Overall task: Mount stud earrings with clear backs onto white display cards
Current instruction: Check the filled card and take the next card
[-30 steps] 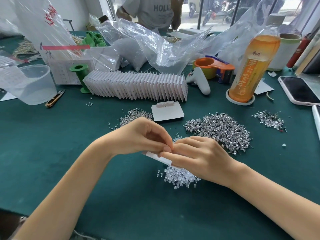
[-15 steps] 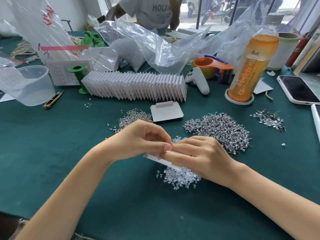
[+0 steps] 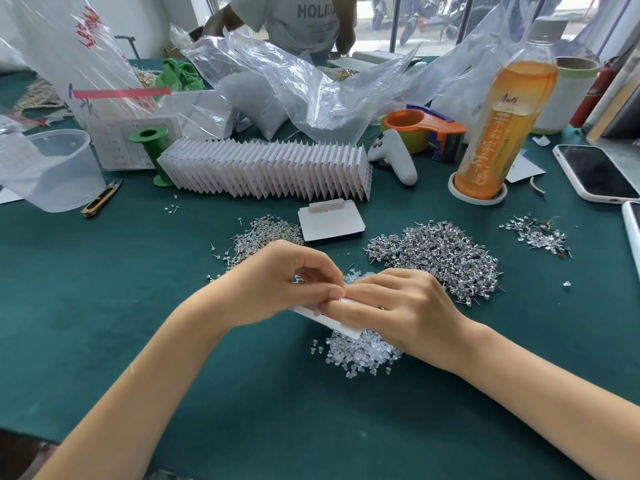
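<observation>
Both hands are meeting at centre frame over the green felt table point(image 3: 104, 341): left hand point(image 3: 273, 289) is curling its fingers and pinching at the upper edge of a small white display card point(image 3: 320, 318), right hand point(image 3: 391, 306) is gripping the same card from the other side, thumb and forefinger closed on it; any stud or back between the fingertips is too small to make out. Card is looking thin, light, stiff-ish paperboard that would crease if squeezed mid-face, so best held by the edges (as it is now). Clear backs point(image 3: 360, 351) are lying in a heap just below the card, tiny, soft-looking, translucent, likely slippery and needing fingertip pinches. Stud earrings point(image 3: 440, 254) are piled right of centre, shiny metal, thin posts, sharp, easily bent. A fanned row of finished cards point(image 3: 270, 171) is standing upper centre, and one blank card point(image 3: 330, 221) is lying flat above the hands.
</observation>
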